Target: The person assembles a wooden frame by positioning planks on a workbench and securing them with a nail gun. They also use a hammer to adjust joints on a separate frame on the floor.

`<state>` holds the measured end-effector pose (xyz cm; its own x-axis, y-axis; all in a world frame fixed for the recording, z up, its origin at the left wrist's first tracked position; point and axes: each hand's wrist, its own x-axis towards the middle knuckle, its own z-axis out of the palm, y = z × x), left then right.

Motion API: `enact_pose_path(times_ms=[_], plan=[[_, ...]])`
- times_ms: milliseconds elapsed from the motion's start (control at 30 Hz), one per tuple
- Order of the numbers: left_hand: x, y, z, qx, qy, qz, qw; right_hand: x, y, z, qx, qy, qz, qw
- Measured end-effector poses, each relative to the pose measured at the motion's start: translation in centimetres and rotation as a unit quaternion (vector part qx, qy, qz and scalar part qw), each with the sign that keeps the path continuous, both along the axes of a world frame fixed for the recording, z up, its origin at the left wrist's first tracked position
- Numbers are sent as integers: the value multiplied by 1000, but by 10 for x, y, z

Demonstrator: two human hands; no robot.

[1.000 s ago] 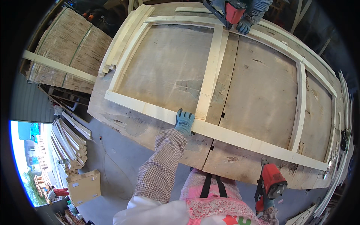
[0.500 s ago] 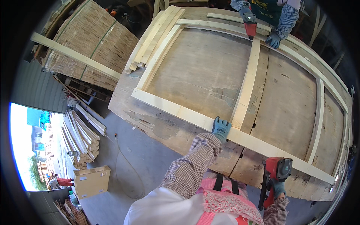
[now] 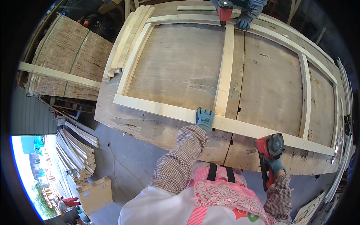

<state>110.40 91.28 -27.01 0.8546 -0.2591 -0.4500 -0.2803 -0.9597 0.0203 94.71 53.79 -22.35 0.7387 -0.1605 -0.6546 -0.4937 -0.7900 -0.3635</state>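
Observation:
A large wooden frame of pale boards lies on the worn plywood table (image 3: 142, 129). My left hand (image 3: 205, 119), in a blue glove, grips the frame's near rail (image 3: 161, 108), just left of where a crosspiece (image 3: 224, 71) meets it. The fingers reach over the rail's top. In my gloved right hand (image 3: 276, 165) is a red and black nail gun (image 3: 273, 146), close to the near rail and to the right of that joint. My fingers around its handle are partly hidden. Whether its nose touches wood, I cannot tell.
Across the table a co-worker's red nail gun (image 3: 225, 13) stands at the crosspiece's far end, their gloved hand (image 3: 243, 22) beside it. Loose boards (image 3: 129, 39) lie at the table's left. Stacked strips (image 3: 77, 153), a box (image 3: 96, 195) and a hose (image 3: 118, 163) are on the floor.
My right hand has brought the nail gun up and closer to the near rail. My left hand keeps its place on the rail. The whole view has shifted, moving the table leftward.

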Motion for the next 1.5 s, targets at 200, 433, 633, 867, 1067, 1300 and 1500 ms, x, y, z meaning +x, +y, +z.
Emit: enact_pose_path(times_ms=[200, 433, 633, 867, 1067, 1300, 1500], plan=[[-4, 2, 0, -15, -21, -2, 1000, 11, 13, 18, 5, -11, 10, 1000], [0, 5, 4, -11, -6, -16, 1000, 11, -2, -2, 21, 11, -39, 999], [-11, 5, 6, -19, -99, -37, 994, -7, -18, -20, 50, 13, -57, 997], [-3, 12, 15, -36, -19, -76, 996, -18, -14, -17, 95, 8, -132, 987], [6, 14, 14, -30, 25, -76, 996, -6, -10, -1, 100, 61, -110, 987], [8, 28, -1, -96, 3, -84, 992, -4, 0, 11, 133, 46, -143, 980], [9, 31, -8, -112, -26, -102, 988, 7, 16, 35, 143, 75, -171, 972]])
